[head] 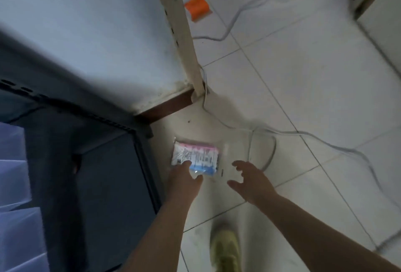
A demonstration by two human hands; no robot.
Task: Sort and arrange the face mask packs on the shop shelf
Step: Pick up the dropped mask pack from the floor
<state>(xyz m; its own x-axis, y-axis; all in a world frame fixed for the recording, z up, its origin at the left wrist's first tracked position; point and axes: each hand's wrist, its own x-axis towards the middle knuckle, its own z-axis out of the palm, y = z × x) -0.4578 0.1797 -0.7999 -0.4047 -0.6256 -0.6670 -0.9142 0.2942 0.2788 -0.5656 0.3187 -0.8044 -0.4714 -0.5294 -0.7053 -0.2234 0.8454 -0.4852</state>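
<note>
- Reaching down toward the floor, both hands were going for one face mask pack lying flat on the pale tiles, right beside the corner of the dark shelf unit.
- Left hand was clearly the nearer one. Its fingertips were over the pack's near edge, maybe touching the wrapper, but it's too blurry to call. Fingers looked fairly straight, not wrapped round anything yet.
- Right hand was spread wide, fingers apart and a bit clawed, holding nothing. The printed part of the pack sat at about 10 o'clock from it; the clear end of the wrapper was just ahead of its fingers.
- Pack's long axis ran roughly 9 to 3 across the view: printed pink, white and blue part toward 9, clear plastic toward 3. So I'd guess each hand takes an end, or the left just scoops it.
- A grey cable looped on the floor just past the pack at 2 o'clock, which could snag.
- Orange packs lay way off at 12 o'clock, and a yellowish shoe was at 6.
</note>
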